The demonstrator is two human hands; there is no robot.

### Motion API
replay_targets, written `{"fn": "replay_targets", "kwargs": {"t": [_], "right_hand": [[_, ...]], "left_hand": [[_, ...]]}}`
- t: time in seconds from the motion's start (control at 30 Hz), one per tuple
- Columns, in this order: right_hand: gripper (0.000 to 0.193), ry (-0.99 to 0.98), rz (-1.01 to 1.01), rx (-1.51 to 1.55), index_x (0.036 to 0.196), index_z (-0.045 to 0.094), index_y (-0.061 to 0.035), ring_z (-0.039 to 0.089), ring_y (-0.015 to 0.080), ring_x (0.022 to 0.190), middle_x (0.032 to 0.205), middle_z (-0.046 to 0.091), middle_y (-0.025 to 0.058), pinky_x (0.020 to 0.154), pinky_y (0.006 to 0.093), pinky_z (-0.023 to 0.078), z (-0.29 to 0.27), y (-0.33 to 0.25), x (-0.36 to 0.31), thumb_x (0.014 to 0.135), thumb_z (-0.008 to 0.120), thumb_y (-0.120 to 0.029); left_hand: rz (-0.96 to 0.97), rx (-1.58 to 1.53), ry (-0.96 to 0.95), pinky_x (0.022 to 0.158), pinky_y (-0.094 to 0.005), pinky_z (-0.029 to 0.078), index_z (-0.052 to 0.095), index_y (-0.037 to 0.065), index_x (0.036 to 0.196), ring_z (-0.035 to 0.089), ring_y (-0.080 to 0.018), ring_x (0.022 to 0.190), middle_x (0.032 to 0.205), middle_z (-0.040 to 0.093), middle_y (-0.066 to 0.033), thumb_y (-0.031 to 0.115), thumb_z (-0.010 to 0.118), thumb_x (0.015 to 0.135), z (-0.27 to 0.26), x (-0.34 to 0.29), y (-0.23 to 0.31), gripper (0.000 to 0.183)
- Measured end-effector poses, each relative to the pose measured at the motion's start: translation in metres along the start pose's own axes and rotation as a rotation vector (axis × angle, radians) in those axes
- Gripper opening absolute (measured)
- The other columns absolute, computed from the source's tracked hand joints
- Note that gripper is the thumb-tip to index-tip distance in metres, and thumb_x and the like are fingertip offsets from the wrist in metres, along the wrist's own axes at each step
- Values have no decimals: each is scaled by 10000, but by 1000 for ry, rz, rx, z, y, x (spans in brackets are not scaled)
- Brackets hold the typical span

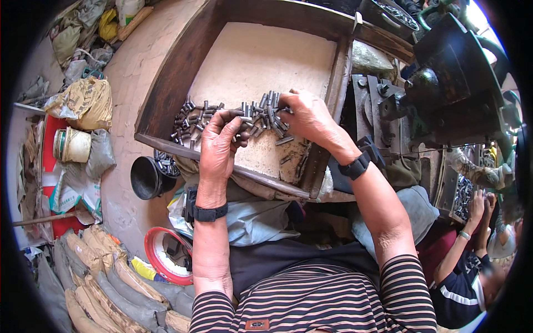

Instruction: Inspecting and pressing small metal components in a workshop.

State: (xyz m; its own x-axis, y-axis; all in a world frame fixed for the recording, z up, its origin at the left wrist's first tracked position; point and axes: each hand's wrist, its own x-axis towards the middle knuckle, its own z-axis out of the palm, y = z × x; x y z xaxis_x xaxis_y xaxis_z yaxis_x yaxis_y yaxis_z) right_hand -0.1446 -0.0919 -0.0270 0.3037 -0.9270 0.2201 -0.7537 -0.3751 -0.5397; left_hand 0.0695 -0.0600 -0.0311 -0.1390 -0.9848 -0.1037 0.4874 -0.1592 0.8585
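My left hand [222, 139] is closed over the near side of a wooden tray [261, 51], its thumb and fingers curled round a short metal cylinder [245, 119]. My right hand [310, 117] is opposite, fingers bent inward beside several upright metal cylinders [270, 99]; whatever is between its fingertips is hidden. A loose pile of the same dark grey cylinders [186, 123] lies left of my left hand. More lie scattered between the two hands, and one cylinder [284, 140] rests on the pale tray floor below my right hand.
A black bucket [145, 177] stands left of the tray, near a red-rimmed tub [166, 255] and stacked sacks [114, 277]. Heavy dark machinery [452, 83] rises close on the right. A co-worker's hands [478, 206] are at the lower right, beside another box of metal pieces [462, 194].
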Motion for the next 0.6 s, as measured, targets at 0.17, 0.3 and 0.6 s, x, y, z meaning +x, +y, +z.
{"fn": "replay_targets", "kwargs": {"t": [0.17,0.3,0.6], "right_hand": [[172,130,49,57,906,625,-9,615,320,841,867,620,152,746,389,479,-9,6,-4,793,673,-129],[159,195,108,216,882,609,12,615,224,669,736,618,133,648,344,486,-16,2,-8,807,647,-124],[194,288,290,652,944,594,6,654,168,717,759,662,132,667,303,511,-31,2,-13,812,674,-111]], "left_hand": [[-1,8,-24,591,-214,496,596,69,1031,617,-82,703,862,643,-16,103,610,911,-2,2,-1,126],[15,16,1,592,-214,494,597,67,1031,618,-81,707,873,647,-17,104,606,913,-1,-1,-1,124],[30,-3,-47,619,-237,514,594,71,1059,621,-88,760,893,640,-15,89,580,926,-4,-1,1,135]]}}
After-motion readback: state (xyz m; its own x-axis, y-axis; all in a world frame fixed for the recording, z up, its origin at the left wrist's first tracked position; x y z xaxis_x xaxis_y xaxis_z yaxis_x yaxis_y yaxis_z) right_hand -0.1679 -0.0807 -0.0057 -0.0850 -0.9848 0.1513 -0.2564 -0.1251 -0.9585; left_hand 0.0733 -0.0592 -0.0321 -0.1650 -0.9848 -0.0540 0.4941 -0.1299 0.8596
